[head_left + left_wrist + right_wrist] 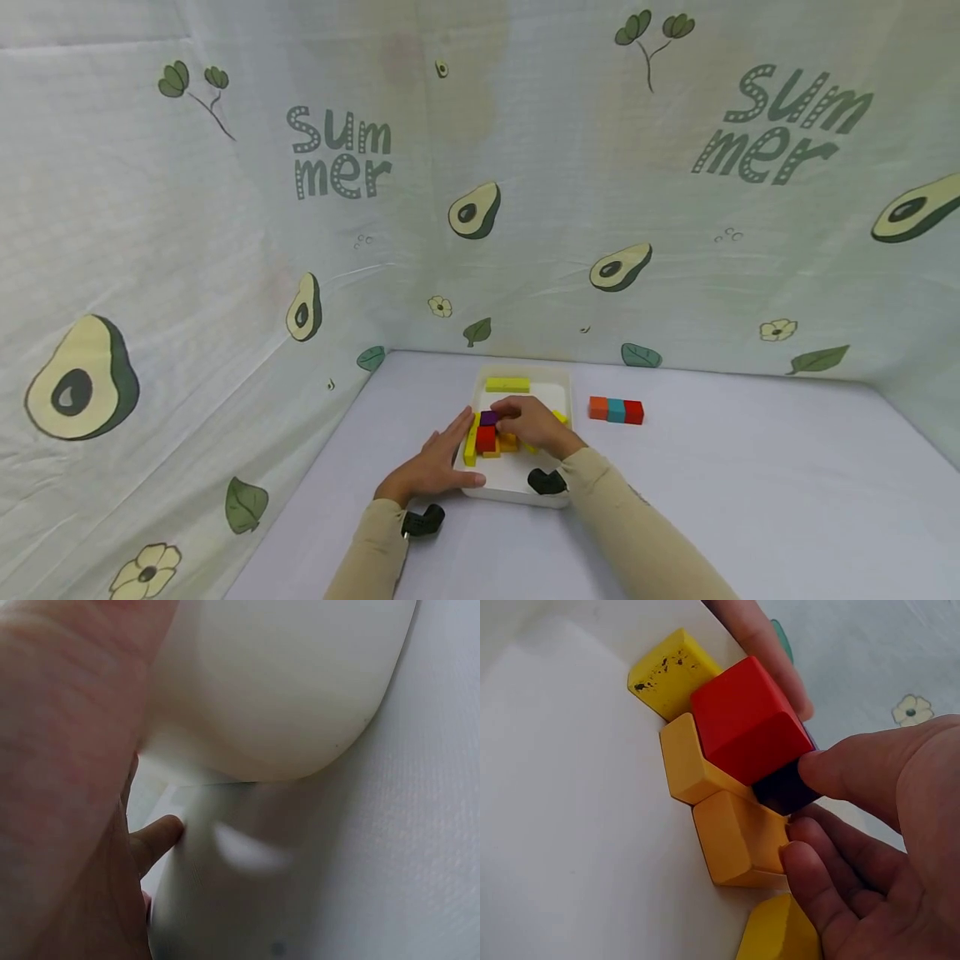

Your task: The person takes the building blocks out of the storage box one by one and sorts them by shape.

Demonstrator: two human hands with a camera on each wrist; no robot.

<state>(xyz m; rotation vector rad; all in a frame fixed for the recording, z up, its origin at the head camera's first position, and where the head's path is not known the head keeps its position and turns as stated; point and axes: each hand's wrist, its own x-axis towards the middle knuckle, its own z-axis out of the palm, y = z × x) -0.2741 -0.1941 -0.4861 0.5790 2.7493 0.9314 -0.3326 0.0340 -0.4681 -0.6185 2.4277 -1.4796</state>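
A white tray (513,492) holds wooden blocks in front of me. My right hand (536,427) reaches in from the right and pinches a purple block (786,789), its thumb on one face and fingers partly hidden beyond. Against the purple block stands a red block (750,720), with orange blocks (735,836) below it. Spread over the tray's left side is my left hand (431,468), fingers straight, fingertips beside a long yellow block (470,446). The left wrist view shows mostly its palm and the tray's outer wall (285,690).
Another long yellow block (507,384) lies at the tray's far end. More yellow (780,930) shows near the right fingers. Right of the tray, an orange block (597,407), a teal block (616,410) and a red block sit in a row. Printed cloth (525,317) hangs behind the table.
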